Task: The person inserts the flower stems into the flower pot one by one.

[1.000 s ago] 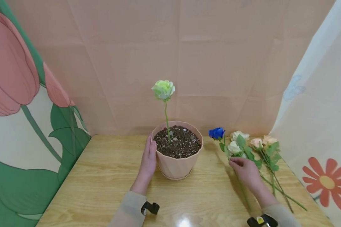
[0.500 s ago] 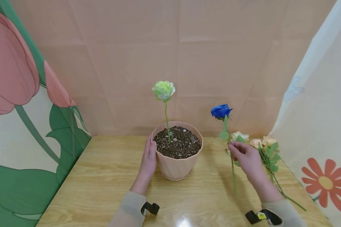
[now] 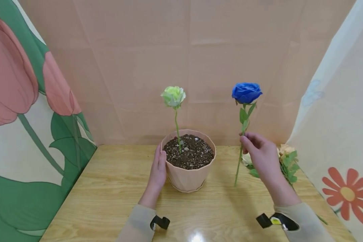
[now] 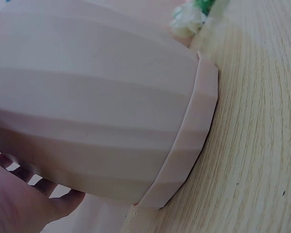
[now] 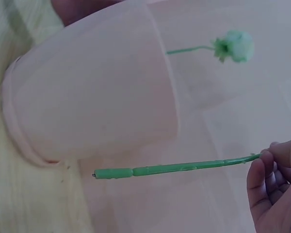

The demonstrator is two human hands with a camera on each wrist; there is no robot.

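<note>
My right hand (image 3: 261, 154) pinches the green stem of a blue rose (image 3: 246, 93) between thumb and fingers, bloom up, to the right of the pot. In the right wrist view the bare lower stem (image 5: 184, 167) sticks out from the fingertips, its cut end pointing toward the pot's base. My left hand (image 3: 158, 168) lies against the left side of the pink faceted flowerpot (image 3: 186, 178), fingers along its wall. Dark soil (image 3: 196, 153) fills the pot, and a pale green rose (image 3: 173, 96) stands upright in it, left of the middle.
White and peach roses (image 3: 286, 150) with leafy stems lie on the wooden table (image 3: 118, 188) at the right, partly hidden behind the right hand. The pot stands on a pink saucer (image 4: 184, 150). A pink cloth (image 3: 133, 67) hangs behind.
My right hand has lifted the blue rose off the table, raising it and turning it from slanted to nearly upright. The left hand and the pot have stayed in place.
</note>
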